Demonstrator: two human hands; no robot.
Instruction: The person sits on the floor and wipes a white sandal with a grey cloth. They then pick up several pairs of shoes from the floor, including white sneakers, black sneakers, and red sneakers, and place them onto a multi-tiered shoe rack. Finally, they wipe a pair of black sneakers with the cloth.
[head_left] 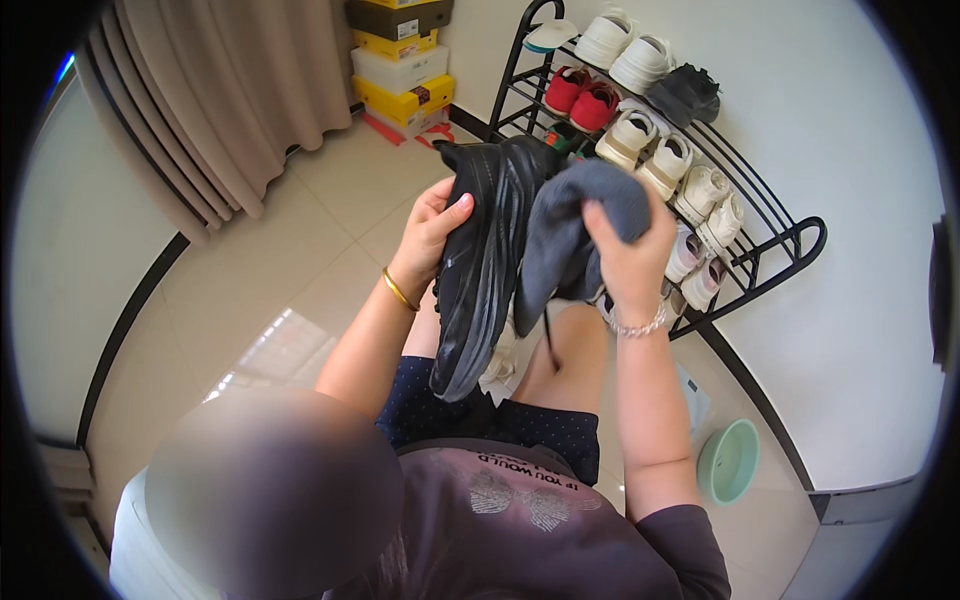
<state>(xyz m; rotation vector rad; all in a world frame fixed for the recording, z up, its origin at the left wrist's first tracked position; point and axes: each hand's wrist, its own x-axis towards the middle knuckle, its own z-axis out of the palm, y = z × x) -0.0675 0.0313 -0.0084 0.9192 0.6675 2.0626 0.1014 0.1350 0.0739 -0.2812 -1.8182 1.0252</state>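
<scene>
A black shoe (478, 270) is held up in front of me, its side and sole edge turned toward the camera. My left hand (432, 228) is closed around its left side, with the thumb lying on the black upper. In my right hand (637, 250) a dark grey cloth (575, 225) is bunched, its upper part folded over the thumb and its lower part hanging beside the shoe. Cloth and shoe are right next to each other; whether they touch I cannot tell. A thin dark strand hangs below them.
A black metal shoe rack (800, 240) with several pairs of shoes stands beyond my right hand. Stacked shoe boxes (402, 70) are at the back beside a beige curtain (215, 100). A green basin (728, 462) sits on the tiled floor (300, 250) at the right.
</scene>
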